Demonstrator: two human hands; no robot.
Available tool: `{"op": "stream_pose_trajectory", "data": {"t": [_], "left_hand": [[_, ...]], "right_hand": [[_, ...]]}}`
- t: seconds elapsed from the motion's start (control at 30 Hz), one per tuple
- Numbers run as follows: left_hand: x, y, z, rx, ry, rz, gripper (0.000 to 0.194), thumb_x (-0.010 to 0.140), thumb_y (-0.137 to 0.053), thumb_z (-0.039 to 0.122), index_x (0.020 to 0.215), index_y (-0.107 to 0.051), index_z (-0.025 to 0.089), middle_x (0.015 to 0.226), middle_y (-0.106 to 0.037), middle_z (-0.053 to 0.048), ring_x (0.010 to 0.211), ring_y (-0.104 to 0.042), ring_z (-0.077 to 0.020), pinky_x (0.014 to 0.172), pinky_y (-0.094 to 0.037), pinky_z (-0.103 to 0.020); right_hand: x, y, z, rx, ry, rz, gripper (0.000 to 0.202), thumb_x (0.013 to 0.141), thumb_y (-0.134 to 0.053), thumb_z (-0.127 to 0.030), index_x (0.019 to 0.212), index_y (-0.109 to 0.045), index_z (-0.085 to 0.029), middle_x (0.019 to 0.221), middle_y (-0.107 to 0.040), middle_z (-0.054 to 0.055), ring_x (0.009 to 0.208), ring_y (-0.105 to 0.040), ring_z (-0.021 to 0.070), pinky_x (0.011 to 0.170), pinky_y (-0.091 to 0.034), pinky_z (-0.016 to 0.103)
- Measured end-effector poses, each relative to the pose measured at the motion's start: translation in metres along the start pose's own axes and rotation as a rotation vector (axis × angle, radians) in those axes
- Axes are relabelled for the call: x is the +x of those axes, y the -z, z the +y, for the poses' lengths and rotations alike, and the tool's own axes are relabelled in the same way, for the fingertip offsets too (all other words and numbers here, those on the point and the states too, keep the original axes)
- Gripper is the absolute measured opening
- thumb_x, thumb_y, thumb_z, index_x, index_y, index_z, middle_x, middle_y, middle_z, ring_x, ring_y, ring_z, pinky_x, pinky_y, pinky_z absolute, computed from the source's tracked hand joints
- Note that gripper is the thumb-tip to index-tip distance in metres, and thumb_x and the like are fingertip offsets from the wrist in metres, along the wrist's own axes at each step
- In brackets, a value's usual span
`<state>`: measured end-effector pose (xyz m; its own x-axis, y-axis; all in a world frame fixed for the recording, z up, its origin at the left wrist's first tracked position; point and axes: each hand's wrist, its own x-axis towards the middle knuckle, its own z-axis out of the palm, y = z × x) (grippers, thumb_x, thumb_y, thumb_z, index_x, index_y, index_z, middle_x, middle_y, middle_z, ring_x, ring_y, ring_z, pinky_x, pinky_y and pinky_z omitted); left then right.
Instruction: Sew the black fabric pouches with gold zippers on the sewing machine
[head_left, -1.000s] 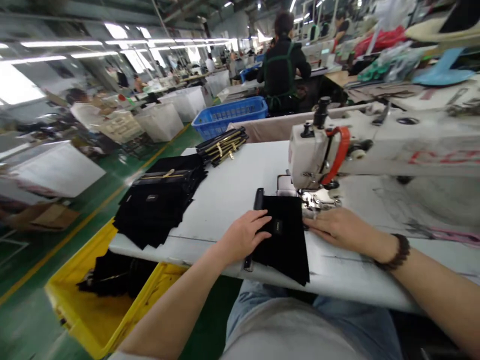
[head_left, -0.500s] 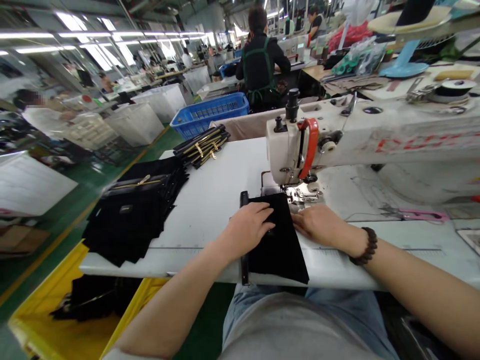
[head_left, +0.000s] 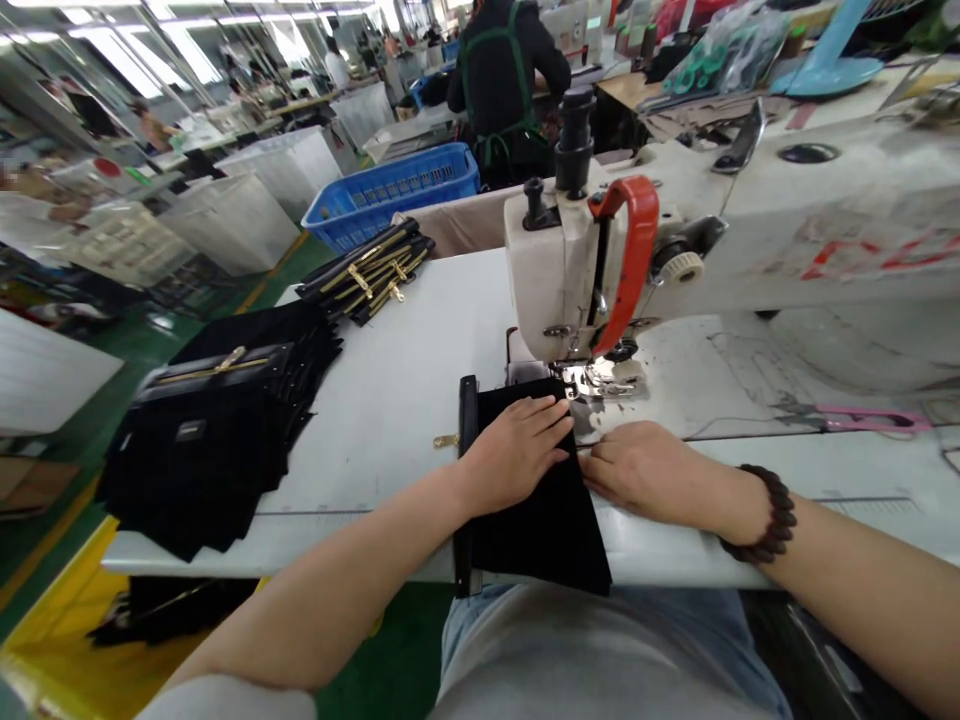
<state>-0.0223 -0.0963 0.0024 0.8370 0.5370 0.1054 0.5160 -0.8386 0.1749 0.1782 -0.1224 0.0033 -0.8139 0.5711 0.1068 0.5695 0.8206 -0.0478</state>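
A black fabric piece (head_left: 544,530) lies on the white table, its far edge at the presser foot (head_left: 592,382) of the sewing machine (head_left: 555,270). Along its left side runs a black zipper strip (head_left: 466,430) with a gold pull (head_left: 446,441). My left hand (head_left: 514,455) rests flat on the fabric with fingers spread apart. At the fabric's right edge is my right hand (head_left: 637,470), fingers curled together against the edge; its fingertips are partly hidden, and I cannot make out how firmly they pinch the fabric.
A stack of black fabric pieces (head_left: 202,430) and a bundle of zipper strips (head_left: 367,270) lie at the left. Pink snips (head_left: 870,420) are at the right. Beyond the table stand a blue basket (head_left: 397,195) and a person (head_left: 499,80); a yellow bin (head_left: 52,630) is below left.
The view has moved closer to the machine and tilted down. My left hand has shifted up the fabric, towards the presser foot. The gold pull now shows left of the strip.
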Motion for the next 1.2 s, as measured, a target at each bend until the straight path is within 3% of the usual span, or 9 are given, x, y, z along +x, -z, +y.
{"op": "stream_pose_trajectory", "data": {"t": [0.33, 0.4, 0.5, 0.57, 0.63, 0.73, 0.93, 1.03, 1.2], "left_hand": [[0.008, 0.007, -0.009, -0.017, -0.009, -0.123, 0.038, 0.094, -0.038, 0.031, 0.124, -0.048, 0.01, 0.137, -0.042, -0.01, 0.13, -0.034, -0.0221, 0.109, -0.028, -0.039], [0.004, 0.016, 0.001, -0.024, 0.02, -0.178, 0.046, 0.093, -0.039, 0.04, 0.126, -0.046, 0.009, 0.138, -0.039, -0.013, 0.131, -0.032, -0.0237, 0.109, -0.027, -0.041], [-0.014, 0.026, 0.028, -0.051, 0.035, -0.215, 0.077, 0.08, -0.047, 0.062, 0.13, -0.038, 0.004, 0.139, -0.034, -0.021, 0.13, -0.031, -0.0306, 0.107, -0.028, -0.047], [-0.031, 0.026, 0.045, -0.061, 0.017, -0.183, 0.085, 0.075, -0.058, 0.059, 0.131, -0.035, 0.0, 0.139, -0.031, -0.024, 0.13, -0.031, -0.0336, 0.106, -0.03, -0.049], [-0.046, 0.022, 0.054, -0.072, 0.015, -0.111, 0.068, 0.079, -0.061, 0.039, 0.128, -0.038, -0.001, 0.138, -0.035, -0.023, 0.128, -0.034, -0.0326, 0.105, -0.033, -0.047], [-0.06, 0.02, 0.053, -0.197, 0.05, 0.05, 0.039, 0.087, -0.045, 0.018, 0.123, -0.046, 0.002, 0.131, -0.047, -0.018, 0.124, -0.043, -0.0246, 0.103, -0.039, -0.039], [-0.057, 0.04, 0.052, -0.398, 0.277, 0.403, 0.027, 0.088, -0.046, 0.015, 0.111, -0.058, 0.011, 0.114, -0.062, -0.009, 0.106, -0.058, -0.0146, 0.096, -0.047, -0.027], [-0.052, 0.03, 0.066, -0.327, 0.149, 0.392, 0.026, 0.086, -0.045, 0.008, 0.106, -0.06, 0.005, 0.112, -0.062, -0.012, 0.107, -0.057, -0.0171, 0.096, -0.047, -0.029], [-0.054, -0.003, 0.076, -0.251, -0.017, 0.328, 0.026, 0.085, -0.041, 0.006, 0.101, -0.061, 0.002, 0.109, -0.063, -0.014, 0.106, -0.058, -0.0217, 0.096, -0.048, -0.036]], "right_hand": [[0.004, -0.002, 0.001, 0.032, -0.04, 0.012, 0.023, 0.088, -0.042, -0.019, 0.072, -0.058, -0.017, 0.056, -0.059, 0.002, 0.05, -0.05, 0.0145, 0.05, -0.025, 0.029], [0.002, 0.002, -0.001, 0.045, -0.057, -0.023, 0.02, 0.087, -0.043, -0.018, 0.074, -0.058, -0.017, 0.058, -0.059, 0.002, 0.05, -0.05, 0.0143, 0.05, -0.025, 0.029], [-0.009, 0.012, -0.013, 0.044, -0.028, -0.098, 0.014, 0.084, -0.045, -0.012, 0.079, -0.058, -0.016, 0.059, -0.057, 0.001, 0.052, -0.049, 0.0141, 0.05, -0.025, 0.029], [-0.019, 0.015, -0.026, 0.06, -0.011, -0.125, 0.013, 0.084, -0.046, -0.012, 0.084, -0.058, -0.017, 0.062, -0.057, 0.001, 0.054, -0.049, 0.0145, 0.051, -0.027, 0.029], [-0.029, 0.013, -0.041, 0.084, -0.025, -0.113, 0.014, 0.085, -0.046, -0.014, 0.089, -0.059, -0.017, 0.063, -0.056, 0.0, 0.056, -0.049, 0.0151, 0.053, -0.029, 0.029], [-0.043, 0.003, -0.061, 0.084, -0.046, -0.017, 0.023, 0.086, -0.045, -0.014, 0.106, -0.057, -0.014, 0.066, -0.057, 0.001, 0.058, -0.05, 0.0158, 0.054, -0.032, 0.03], [-0.054, -0.014, -0.082, 0.054, -0.097, 0.197, 0.032, 0.087, -0.044, -0.013, 0.118, -0.052, -0.007, 0.067, -0.057, 0.002, 0.06, -0.049, 0.0166, 0.056, -0.036, 0.031], [-0.052, -0.015, -0.084, 0.047, -0.114, 0.255, 0.025, 0.087, -0.045, -0.013, 0.108, -0.058, -0.009, 0.065, -0.055, 0.001, 0.059, -0.046, 0.016, 0.055, -0.034, 0.031], [-0.052, -0.018, -0.084, 0.067, -0.112, 0.353, 0.02, 0.086, -0.047, -0.012, 0.071, -0.059, -0.015, 0.059, -0.05, 0.001, 0.057, -0.04, 0.0155, 0.054, -0.029, 0.031]]}}
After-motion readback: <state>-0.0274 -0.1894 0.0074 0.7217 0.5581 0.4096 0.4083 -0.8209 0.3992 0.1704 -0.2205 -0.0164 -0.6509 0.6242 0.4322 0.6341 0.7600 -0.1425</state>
